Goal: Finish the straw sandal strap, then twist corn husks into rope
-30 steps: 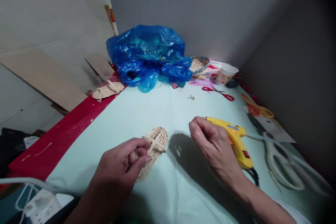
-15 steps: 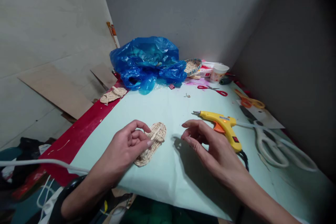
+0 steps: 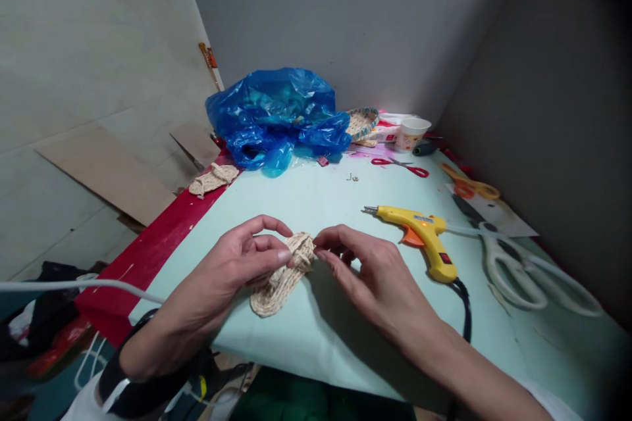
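Woven sandal (image 3: pixel 269 300) ×1, flat, tabletop (image 3: pixel 296 200) nr front | L hand (image 3: pixel 236 262) curled narrow at L side, prob. steadying; R hand (image 3: pixel 378 271) narrow at far R edge; grips: can't tell | glue gun (image 3: pixel 425 237) on side, R, prob. for reach

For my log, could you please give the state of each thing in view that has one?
Near woven slipper, lying down
Far woven slipper, lying down
Left hand, half curled
Right hand, half curled
Glue gun, on its side
Red scissors, open
White scissors, handles apart
Orange scissors, lying down
Blue bag, crumpled
Paper cup, upright
Basket, tilted
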The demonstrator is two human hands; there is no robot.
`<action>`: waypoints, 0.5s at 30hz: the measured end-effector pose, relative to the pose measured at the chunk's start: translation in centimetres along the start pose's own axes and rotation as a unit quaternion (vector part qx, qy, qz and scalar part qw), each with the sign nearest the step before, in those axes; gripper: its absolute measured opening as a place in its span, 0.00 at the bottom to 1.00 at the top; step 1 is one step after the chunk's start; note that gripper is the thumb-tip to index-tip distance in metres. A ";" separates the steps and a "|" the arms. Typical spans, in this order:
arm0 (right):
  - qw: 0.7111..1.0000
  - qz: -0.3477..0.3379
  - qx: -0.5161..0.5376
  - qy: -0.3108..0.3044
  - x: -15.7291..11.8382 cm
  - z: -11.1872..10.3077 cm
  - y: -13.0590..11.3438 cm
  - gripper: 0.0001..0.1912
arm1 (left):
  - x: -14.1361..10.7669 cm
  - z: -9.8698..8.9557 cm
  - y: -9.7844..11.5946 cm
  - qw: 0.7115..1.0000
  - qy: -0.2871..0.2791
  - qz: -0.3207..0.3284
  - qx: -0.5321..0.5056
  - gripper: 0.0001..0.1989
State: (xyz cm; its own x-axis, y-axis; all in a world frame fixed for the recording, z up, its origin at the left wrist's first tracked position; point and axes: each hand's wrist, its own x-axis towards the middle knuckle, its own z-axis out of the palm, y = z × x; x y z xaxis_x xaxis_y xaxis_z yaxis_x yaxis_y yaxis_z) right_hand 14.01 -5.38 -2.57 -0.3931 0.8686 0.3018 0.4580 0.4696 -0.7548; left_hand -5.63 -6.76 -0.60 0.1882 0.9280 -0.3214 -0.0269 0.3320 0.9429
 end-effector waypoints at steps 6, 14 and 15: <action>0.998 0.001 0.058 -0.004 0.3 0.9 -0.7 0.06 | 0.2 0.3 0.5 0.999 -0.006 0.016 -0.048 0.15; 0.981 0.107 0.155 0.038 -1.2 1.7 -1.7 0.18 | 1.2 2.3 0.1 0.992 0.022 0.027 -0.118 0.11; 0.979 0.116 0.164 0.042 -1.2 1.9 -1.6 0.21 | 1.3 2.5 0.0 0.992 0.022 0.024 -0.124 0.10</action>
State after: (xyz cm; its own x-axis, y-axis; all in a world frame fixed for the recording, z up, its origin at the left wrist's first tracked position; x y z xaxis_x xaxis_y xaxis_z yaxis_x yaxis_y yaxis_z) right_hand 12.27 -7.52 -2.78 -0.2351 0.9622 0.1372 0.2418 0.1946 -0.9506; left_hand -2.93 -6.01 -0.83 0.1372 0.9482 -0.2865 -0.2771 0.3144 0.9079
